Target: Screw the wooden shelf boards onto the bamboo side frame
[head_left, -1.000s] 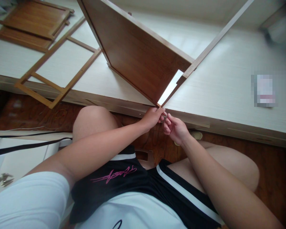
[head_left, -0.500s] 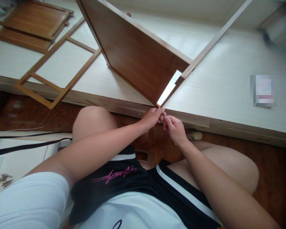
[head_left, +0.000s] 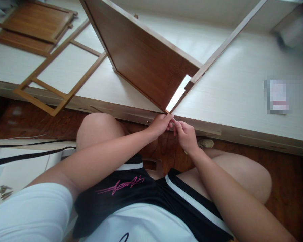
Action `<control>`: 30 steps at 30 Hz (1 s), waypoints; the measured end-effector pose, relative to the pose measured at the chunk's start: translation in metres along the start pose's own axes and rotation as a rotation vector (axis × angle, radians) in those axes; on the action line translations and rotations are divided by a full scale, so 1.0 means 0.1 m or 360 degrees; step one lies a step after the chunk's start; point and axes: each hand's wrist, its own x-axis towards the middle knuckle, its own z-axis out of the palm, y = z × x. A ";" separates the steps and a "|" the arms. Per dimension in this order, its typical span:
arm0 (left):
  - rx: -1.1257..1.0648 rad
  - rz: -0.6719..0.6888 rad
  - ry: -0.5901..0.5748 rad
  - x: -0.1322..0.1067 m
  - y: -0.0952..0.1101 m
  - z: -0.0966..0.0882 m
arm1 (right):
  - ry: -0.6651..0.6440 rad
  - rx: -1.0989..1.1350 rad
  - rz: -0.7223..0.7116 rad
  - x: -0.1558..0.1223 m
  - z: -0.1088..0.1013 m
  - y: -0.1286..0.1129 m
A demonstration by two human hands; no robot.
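Observation:
A brown wooden panel (head_left: 141,50) stands tilted on the white surface, joined at its right side to a long wooden rail (head_left: 224,47). Its near lower corner reaches the surface's front edge. There my left hand (head_left: 160,126) is closed round the end of the wooden frame, thumb on top. Close beside it, my right hand (head_left: 186,134) pinches a small thin piece against that same corner. Fingers cover most of this piece, so its kind is hidden.
A ladder-like wooden frame (head_left: 77,82) lies to the left, overhanging the front edge. Behind it are more wooden panels (head_left: 37,23). A blurred-out small item (head_left: 278,95) sits at right on the white surface (head_left: 237,97). Small metal parts (head_left: 1,192) lie at lower left.
Both hands stay at the panel's near corner. My right hand's fingers have shifted very slightly; the panel and the other wooden pieces keep their places.

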 end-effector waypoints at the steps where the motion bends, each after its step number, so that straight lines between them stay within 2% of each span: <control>1: -0.0002 -0.0001 0.0002 0.00 0.00 0.00 | -0.0032 0.0206 0.0086 0.01 0.01 0.01; 5: -0.0011 -0.0008 0.0000 -0.01 0.01 0.00 | -0.0236 0.1003 0.0519 0.03 0.05 0.03; 7: -0.0015 -0.0013 -0.0001 -0.01 0.01 0.00 | -0.0362 0.1283 0.0710 0.04 0.05 0.02; 10: -0.0018 -0.0020 0.0000 -0.01 0.01 0.00 | -0.0517 0.1505 0.0866 0.06 0.02 -0.01; 14: -0.0017 -0.0024 0.0011 -0.01 0.01 0.00 | -0.0566 0.1569 0.0883 0.07 0.00 -0.03; 17: -0.0015 -0.0021 0.0013 -0.02 0.01 0.00 | -0.0498 0.1524 0.0835 0.07 0.01 -0.02; 20: -0.0015 -0.0019 0.0004 -0.01 0.01 -0.01 | -0.0383 0.1326 0.0675 0.04 0.04 0.00; 26: -0.0035 -0.0002 -0.0027 0.01 -0.01 -0.02 | -0.0104 0.0347 0.0126 0.00 0.01 0.01; 30: -0.0040 0.0008 -0.0031 0.00 -0.01 -0.02 | -0.0070 0.0015 -0.0017 -0.01 -0.03 0.00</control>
